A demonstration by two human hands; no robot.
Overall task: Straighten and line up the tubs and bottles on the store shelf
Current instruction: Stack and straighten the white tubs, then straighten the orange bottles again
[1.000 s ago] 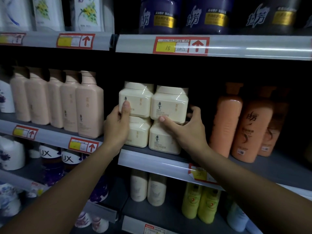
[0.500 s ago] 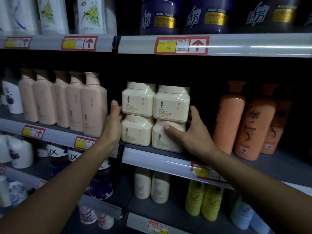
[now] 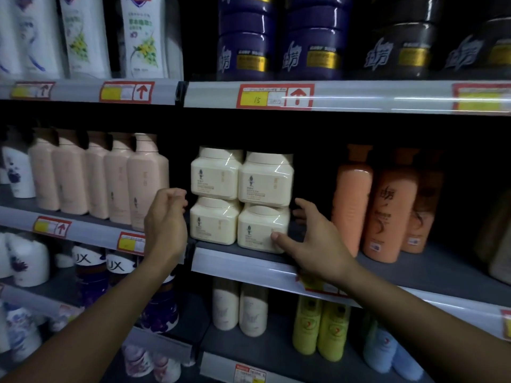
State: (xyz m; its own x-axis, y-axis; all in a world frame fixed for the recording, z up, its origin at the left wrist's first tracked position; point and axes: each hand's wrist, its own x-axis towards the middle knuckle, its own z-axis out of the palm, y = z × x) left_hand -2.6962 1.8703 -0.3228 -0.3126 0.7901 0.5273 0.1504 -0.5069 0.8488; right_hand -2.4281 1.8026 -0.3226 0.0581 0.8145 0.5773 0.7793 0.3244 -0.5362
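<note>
Since the earlier frames the left hand [image 3: 166, 225] has come off the cream tubs and now hangs just beside the lower left tub [image 3: 214, 221], fingers loosely curled, holding nothing; whether its fingertips touch the tub cannot be told. The right hand [image 3: 312, 241] has slid lower and is spread open around the lower right tub [image 3: 262, 229], thumb pressed to the tub's front lower corner and fingers reaching behind its right side. The four tubs stand two on two on the middle shelf [image 3: 249, 261], the upper left tub [image 3: 215, 172] and upper right tub [image 3: 265, 178] sitting squarely on the lower pair, all labels facing forward. Left of the stack a row of pale pink bottles [image 3: 148, 178] stands upright, and to the right, a little apart, are orange bottles [image 3: 352, 205]. Dark purple tubs [image 3: 244, 51] fill the shelf above.
</note>
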